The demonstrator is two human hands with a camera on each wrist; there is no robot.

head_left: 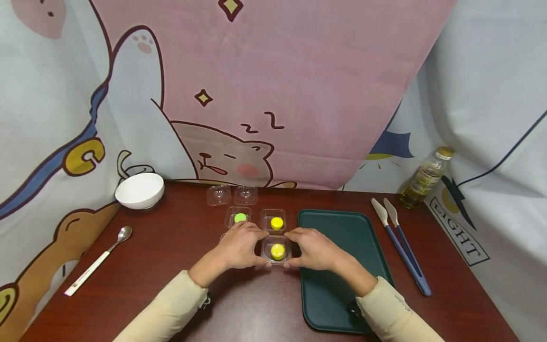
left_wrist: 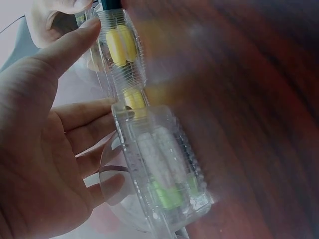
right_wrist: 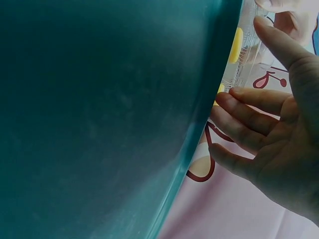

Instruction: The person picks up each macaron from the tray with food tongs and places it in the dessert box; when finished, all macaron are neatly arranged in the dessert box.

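A small clear plastic box (head_left: 270,260) with a yellow macaron (head_left: 278,251) in it sits between my two hands. My left hand (head_left: 241,244) holds its left side, thumb at the near corner and index finger at the far one. On the opposite side, my right hand (head_left: 316,249) holds it the same way, above the tray's edge. Just behind stands a box (head_left: 273,212) with another yellow macaron (head_left: 277,223). A box (head_left: 230,214) with a green macaron (head_left: 240,217) is beside it. In the left wrist view, a clear domed lid (left_wrist: 117,186) shows under the left fingers.
Two clear lids (head_left: 219,195) lie at the back of the table. A dark green tray (head_left: 342,285) is on the right, then blue-handled tongs (head_left: 406,256) and an oil bottle (head_left: 420,183). On the left are a white bowl (head_left: 140,191) and a spoon (head_left: 98,261).
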